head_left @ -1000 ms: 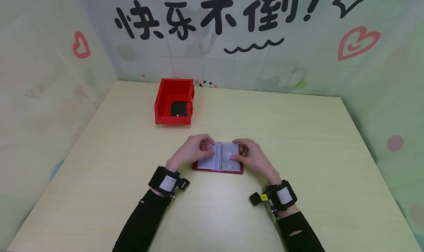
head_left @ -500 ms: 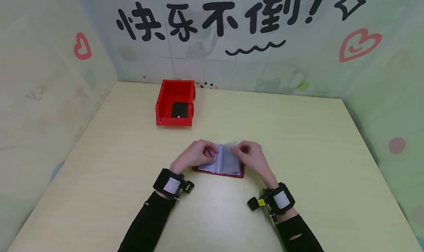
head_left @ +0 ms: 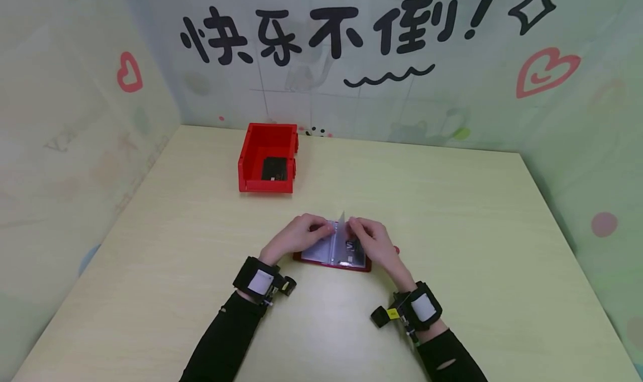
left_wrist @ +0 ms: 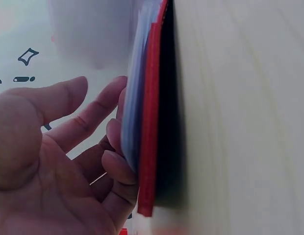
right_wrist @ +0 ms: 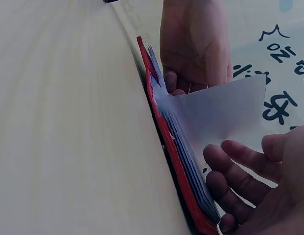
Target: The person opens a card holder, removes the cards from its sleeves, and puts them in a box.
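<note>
You are mid page-turn in the red card holder (head_left: 331, 252) lying open on the table (head_left: 452, 214) before you: your right hand (head_left: 370, 241) pinches a clear sleeve (head_left: 342, 228) upright, your left hand (head_left: 296, 235) presses straight fingers on the left pages, so lay it over leftward.

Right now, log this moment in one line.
left hand presses card holder open | right hand lifts clear page | red bin behind

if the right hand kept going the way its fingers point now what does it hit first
Most likely the raised clear page of the red card holder: the right hand points left across the open book, its fingertips already at that page. Past it sits the left hand. Depth is hard to judge here.
</note>
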The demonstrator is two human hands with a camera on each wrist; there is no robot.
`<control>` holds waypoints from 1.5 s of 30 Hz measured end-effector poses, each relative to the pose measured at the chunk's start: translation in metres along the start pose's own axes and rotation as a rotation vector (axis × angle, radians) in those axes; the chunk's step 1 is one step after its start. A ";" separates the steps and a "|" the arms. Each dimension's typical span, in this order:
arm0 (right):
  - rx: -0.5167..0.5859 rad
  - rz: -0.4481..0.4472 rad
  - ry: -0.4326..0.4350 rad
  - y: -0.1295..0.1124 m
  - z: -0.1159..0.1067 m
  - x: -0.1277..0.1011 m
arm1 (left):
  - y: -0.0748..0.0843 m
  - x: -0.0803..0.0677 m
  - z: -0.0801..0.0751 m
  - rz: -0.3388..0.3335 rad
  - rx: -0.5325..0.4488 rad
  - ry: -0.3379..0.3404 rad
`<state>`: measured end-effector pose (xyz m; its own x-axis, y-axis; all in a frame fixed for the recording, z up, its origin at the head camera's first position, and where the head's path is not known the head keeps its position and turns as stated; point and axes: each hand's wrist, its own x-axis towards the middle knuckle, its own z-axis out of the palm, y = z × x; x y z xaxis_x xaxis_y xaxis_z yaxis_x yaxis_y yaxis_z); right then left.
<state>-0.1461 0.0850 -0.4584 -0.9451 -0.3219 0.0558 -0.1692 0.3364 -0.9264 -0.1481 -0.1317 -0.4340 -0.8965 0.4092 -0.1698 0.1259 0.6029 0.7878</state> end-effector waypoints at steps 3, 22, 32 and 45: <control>0.008 -0.027 -0.045 0.003 0.001 -0.001 | -0.002 0.001 0.001 0.006 -0.004 -0.003; -0.133 -0.134 -0.059 0.004 0.001 -0.005 | -0.003 0.004 -0.009 -0.017 -0.067 -0.010; -0.336 -0.078 -0.064 0.005 -0.008 -0.008 | 0.002 -0.002 -0.007 -0.115 0.004 0.117; -0.324 -0.014 -0.057 0.008 -0.015 -0.005 | 0.011 -0.008 0.000 -0.264 0.081 0.237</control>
<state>-0.1470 0.1026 -0.4604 -0.9264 -0.3747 0.0378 -0.2707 0.5929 -0.7584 -0.1392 -0.1286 -0.4238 -0.9750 0.0671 -0.2116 -0.0986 0.7230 0.6838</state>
